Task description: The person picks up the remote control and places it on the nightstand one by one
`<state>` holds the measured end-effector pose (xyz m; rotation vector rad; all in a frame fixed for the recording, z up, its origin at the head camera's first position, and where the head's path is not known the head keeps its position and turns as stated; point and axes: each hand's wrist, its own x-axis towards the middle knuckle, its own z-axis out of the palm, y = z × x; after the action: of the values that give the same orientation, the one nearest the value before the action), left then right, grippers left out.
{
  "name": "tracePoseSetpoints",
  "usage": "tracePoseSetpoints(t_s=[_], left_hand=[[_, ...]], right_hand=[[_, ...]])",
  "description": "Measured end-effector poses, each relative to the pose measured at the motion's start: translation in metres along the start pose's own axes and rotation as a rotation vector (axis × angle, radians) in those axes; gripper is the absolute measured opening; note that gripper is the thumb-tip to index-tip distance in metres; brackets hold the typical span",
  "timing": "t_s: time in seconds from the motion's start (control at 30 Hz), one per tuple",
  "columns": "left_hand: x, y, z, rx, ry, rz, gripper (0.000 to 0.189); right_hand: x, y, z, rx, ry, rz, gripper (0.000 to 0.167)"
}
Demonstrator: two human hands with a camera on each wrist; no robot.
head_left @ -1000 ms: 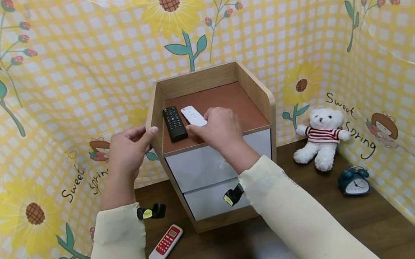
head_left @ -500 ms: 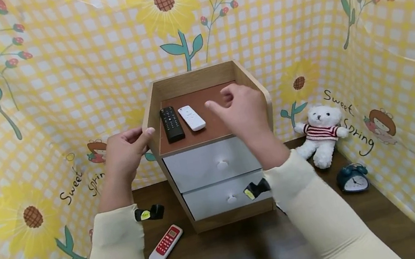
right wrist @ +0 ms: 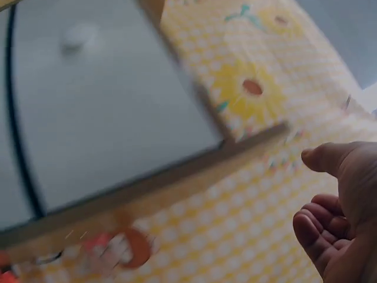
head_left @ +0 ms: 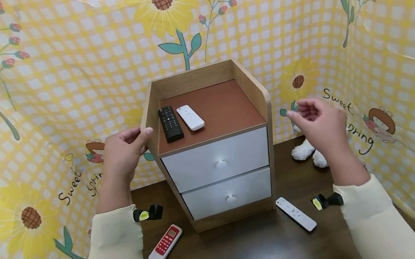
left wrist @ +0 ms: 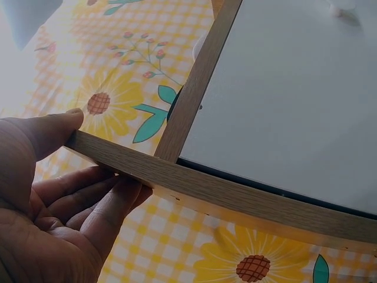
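Observation:
My left hand point(head_left: 123, 155) pinches the left side panel of a small two-drawer cabinet point(head_left: 218, 157). In the left wrist view the thumb lies on one face of the panel point(left wrist: 165, 168) and the fingers on the other. To the right of the cabinet, my right hand point(head_left: 324, 123) is in the air, fingers loosely curled around nothing. On the brown cabinet top a black remote control point(head_left: 170, 124) lies beside a short white remote control point(head_left: 191, 118), both toward the left side.
A red and white remote point(head_left: 165, 245) lies on the dark floor point(head_left: 237, 257) at front left. Another white remote point(head_left: 296, 214) lies at front right. Behind my right hand, only the legs of a white teddy bear point(head_left: 303, 150) show. Yellow checked cloth point(head_left: 99, 74) surrounds the cabinet.
My right hand has let go of the short white remote and moved right, off the cabinet, now covering the alarm clock and most of the bear. The left hand stays on the panel.

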<state>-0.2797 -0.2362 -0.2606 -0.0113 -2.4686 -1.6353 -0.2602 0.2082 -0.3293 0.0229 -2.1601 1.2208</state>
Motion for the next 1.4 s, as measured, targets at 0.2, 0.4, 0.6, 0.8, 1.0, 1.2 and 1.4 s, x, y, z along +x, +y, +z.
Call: tracePoseSetpoints(t_s=[0.2,0.4,0.6,0.8,1.0,1.2,1.4], left_hand=[[-0.001,0.001,0.001,0.006,0.001,0.003,0.062],[-0.001,0.002,-0.001,-0.002,-0.003,0.012,0.064],[0.001,0.003,-0.002,0.004,-0.002,0.020,0.066],[0.001,0.002,-0.001,0.006,-0.002,0.017,0.065],[0.000,0.000,-0.002,-0.017,0.000,0.009,0.066],[0.000,-0.002,-0.003,-0.012,-0.008,0.002,0.066],[0.000,-0.003,-0.002,-0.018,-0.022,0.013,0.066]], right_hand=[[-0.042,0.084,0.014,-0.025,0.013,0.098,0.040],[-0.102,0.162,0.041,-0.042,-0.001,0.207,0.037],[-0.152,0.211,0.059,-0.063,-0.034,0.289,0.038],[-0.191,0.237,0.067,-0.105,-0.080,0.353,0.039],[-0.206,0.248,0.072,-0.214,-0.204,0.339,0.047],[-0.207,0.251,0.079,-0.216,-0.308,0.334,0.053],[-0.206,0.252,0.091,-0.234,-0.336,0.276,0.054]])
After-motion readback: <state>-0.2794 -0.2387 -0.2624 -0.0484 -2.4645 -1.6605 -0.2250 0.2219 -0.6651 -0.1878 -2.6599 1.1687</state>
